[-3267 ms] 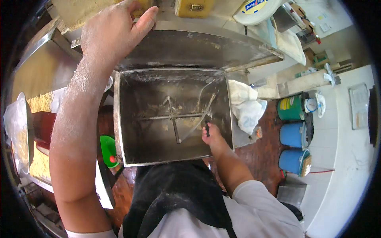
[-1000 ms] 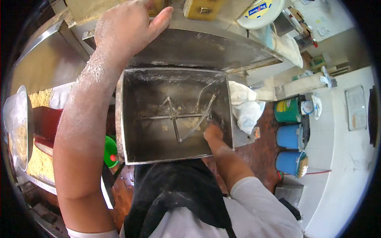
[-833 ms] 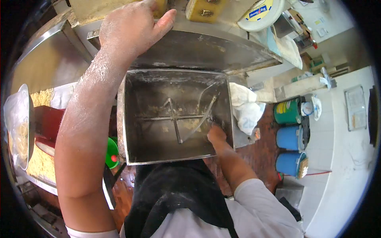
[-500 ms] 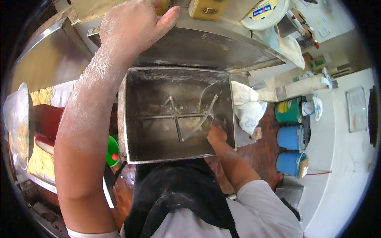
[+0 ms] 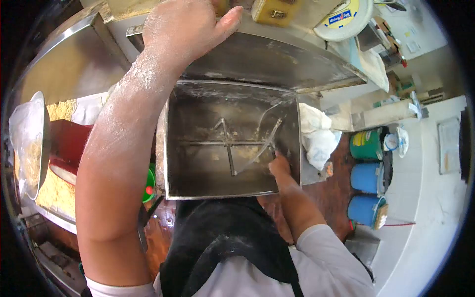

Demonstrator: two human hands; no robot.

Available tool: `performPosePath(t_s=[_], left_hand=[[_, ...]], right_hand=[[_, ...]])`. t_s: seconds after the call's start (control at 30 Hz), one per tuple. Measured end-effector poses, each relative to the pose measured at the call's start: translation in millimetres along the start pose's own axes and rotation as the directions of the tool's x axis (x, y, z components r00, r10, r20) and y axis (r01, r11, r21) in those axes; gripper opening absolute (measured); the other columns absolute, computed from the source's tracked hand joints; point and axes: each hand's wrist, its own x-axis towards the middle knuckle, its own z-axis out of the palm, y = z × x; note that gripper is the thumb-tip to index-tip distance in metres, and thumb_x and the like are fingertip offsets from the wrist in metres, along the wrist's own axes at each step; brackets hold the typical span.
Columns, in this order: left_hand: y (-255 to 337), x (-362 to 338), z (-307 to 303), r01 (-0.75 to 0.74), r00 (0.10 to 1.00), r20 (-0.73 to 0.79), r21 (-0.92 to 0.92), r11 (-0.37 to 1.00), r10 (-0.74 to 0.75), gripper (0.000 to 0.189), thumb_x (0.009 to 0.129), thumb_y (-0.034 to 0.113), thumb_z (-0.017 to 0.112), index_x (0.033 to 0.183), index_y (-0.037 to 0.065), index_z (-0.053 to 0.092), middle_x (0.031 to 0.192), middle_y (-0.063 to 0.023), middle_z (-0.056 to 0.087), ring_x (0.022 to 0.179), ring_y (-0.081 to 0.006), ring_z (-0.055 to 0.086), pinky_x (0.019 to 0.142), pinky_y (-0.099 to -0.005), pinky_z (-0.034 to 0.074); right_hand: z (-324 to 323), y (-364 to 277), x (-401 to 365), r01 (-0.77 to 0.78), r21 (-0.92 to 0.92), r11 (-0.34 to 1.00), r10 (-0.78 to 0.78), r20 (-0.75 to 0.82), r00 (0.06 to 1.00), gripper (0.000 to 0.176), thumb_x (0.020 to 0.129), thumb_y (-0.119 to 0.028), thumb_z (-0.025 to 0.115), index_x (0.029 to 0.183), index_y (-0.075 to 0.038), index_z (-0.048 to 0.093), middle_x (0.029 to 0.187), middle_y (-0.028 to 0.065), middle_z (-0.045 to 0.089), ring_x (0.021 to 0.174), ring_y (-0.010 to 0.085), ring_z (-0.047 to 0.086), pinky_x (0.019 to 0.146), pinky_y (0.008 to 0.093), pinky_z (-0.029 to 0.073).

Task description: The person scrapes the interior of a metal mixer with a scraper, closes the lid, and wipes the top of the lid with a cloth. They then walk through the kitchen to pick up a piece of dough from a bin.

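Below me stands a metal mixer tub (image 5: pixel 232 190) with a cross-shaped mixing paddle (image 5: pixel 229 148) inside, its walls smeared with pale residue. My right hand (image 5: pixel 280 166) reaches into the tub's right side, beside the curved paddle arm. Its fingers are closed, and what they hold by the shaft is too small to make out. Flour-dusted, my left hand (image 5: pixel 180 29) is raised at the top, in front of the machine's upper edge. Its thumb stretches out to the right; the other fingers are hidden. Behind the tub, the raised metal lid (image 5: pixel 277 62) stands upright.
At left are yellow noodles (image 5: pixel 54 195), a red container (image 5: pixel 69 146) and a plastic-covered bowl (image 5: pixel 42 148). White cloth sacks (image 5: pixel 319 143) lie right of the tub. Green (image 5: pixel 365 144) and blue buckets (image 5: pixel 365 178) line the right wall. A round white lid (image 5: pixel 346 20) is above.
The whole view has shifted, so the tub and both arms appear slightly farther right. My right hand remains in the tub, and my left hand stays raised at the top.
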Motion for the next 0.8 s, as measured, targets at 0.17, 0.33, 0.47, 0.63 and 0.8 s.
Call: performPosePath(t_s=[0.17, 0.33, 0.47, 0.63, 0.8], left_hand=[[3.4, -2.6, -1.8, -0.018, 0.999, -0.038, -0.060, 0.998, 0.015, 0.047, 0.081, 0.048, 0.055, 0.076, 0.002, 0.064, 0.069, -0.0210, 0.063, 0.068, -0.0375, 0.064, 0.064, -0.0466, 0.050], [4.4, -3.1, -1.6, 0.009, 1.000, -0.007, -0.017, 1.000, -0.009, 0.047, 0.081, 0.048, 0.056, 0.076, 0.002, 0.064, 0.069, -0.0211, 0.063, 0.069, -0.0374, 0.064, 0.065, -0.0464, 0.050], [7.4, -3.4, -1.5, 0.007, 1.000, -0.017, -0.031, 0.999, -0.008, 0.047, 0.081, 0.049, 0.055, 0.077, 0.003, 0.064, 0.070, -0.0197, 0.063, 0.069, -0.0367, 0.064, 0.065, -0.0459, 0.050], [6.3, 0.4, 1.9, 0.027, 0.999, 0.025, 0.003, 1.000, -0.027, 0.047, 0.081, 0.048, 0.055, 0.077, 0.003, 0.064, 0.067, -0.0184, 0.063, 0.068, -0.0361, 0.064, 0.065, -0.0456, 0.050], [4.9, 2.2, 7.1, 0.020, 0.999, 0.029, 0.028, 0.999, -0.021, 0.044, 0.081, 0.046, 0.055, 0.078, 0.003, 0.065, 0.066, -0.0180, 0.063, 0.067, -0.0355, 0.064, 0.065, -0.0449, 0.050]], right_hand=[[-7.4, 10.6, -5.0, 0.132, -0.046, 0.990, -0.126, 0.116, 0.985, 0.061, 0.075, -0.016, 0.054, 0.135, -0.015, 0.042, 0.121, 0.0189, 0.055, 0.113, 0.0330, 0.052, 0.095, 0.0413, 0.042], [17.2, 34.5, 16.6, 0.234, 0.006, 0.972, -0.234, 0.099, 0.967, 0.056, 0.079, -0.026, 0.057, 0.132, -0.014, 0.045, 0.109, 0.0191, 0.061, 0.098, 0.0286, 0.061, 0.082, 0.0398, 0.049], [2.2, 13.1, 8.1, -0.131, 0.485, 0.865, -0.113, 0.442, 0.890, 0.043, 0.085, -0.036, 0.057, 0.124, -0.019, 0.052, 0.086, 0.0057, 0.065, 0.063, 0.0152, 0.061, 0.053, 0.0298, 0.046], [10.3, -2.7, 13.2, -0.298, 0.643, 0.705, -0.173, 0.564, 0.807, 0.028, 0.091, -0.041, 0.050, 0.110, -0.021, 0.057, 0.077, -0.0035, 0.063, 0.056, 0.0085, 0.056, 0.046, 0.0217, 0.039], [30.0, -16.7, 17.2, -0.322, 0.624, 0.712, -0.179, 0.605, 0.775, 0.026, 0.093, -0.041, 0.046, 0.098, -0.017, 0.055, 0.070, -0.0023, 0.058, 0.052, 0.0096, 0.053, 0.040, 0.0247, 0.038]])
